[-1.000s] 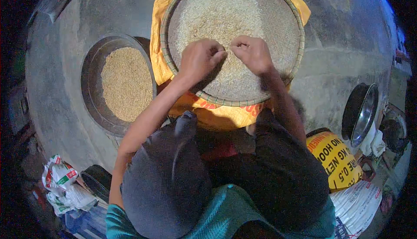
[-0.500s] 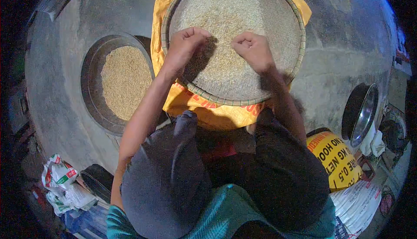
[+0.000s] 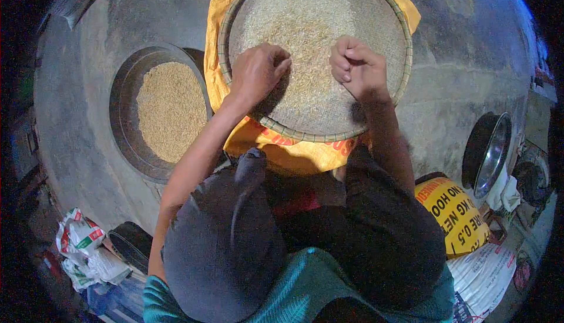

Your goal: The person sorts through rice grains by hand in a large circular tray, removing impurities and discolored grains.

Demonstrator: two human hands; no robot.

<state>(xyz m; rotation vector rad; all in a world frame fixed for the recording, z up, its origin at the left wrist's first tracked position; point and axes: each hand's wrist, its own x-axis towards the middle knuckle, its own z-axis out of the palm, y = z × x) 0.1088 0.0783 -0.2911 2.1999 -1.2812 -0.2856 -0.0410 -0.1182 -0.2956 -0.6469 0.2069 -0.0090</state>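
Note:
A round woven winnowing tray [image 3: 408, 41] with a bound rim holds a spread of rice grains [image 3: 305, 6], whitish at the far side and more tan in the middle. My left hand [image 3: 258, 71] is over the tray's left part, back up, thumb and fingers pinched together just above the grains. Over the right part is my right hand [image 3: 361, 67], turned partly palm up with its fingers curled in. Whatever either hand holds is too small or hidden to make out.
Under the tray lies a yellow-orange sack [image 3: 214, 59]. To the left, a dark round pan [image 3: 123, 117] holds tan unhusked grain [image 3: 170, 111]. A metal basin [image 3: 493, 155] leans at the right, near a yellow printed sack [image 3: 455, 217]. Plastic bags [image 3: 88, 246] lie at lower left.
My right hand has moved slightly right and rolled more palm up, fingers curled. My left hand has turned back up and dropped a little lower in view, still pinched.

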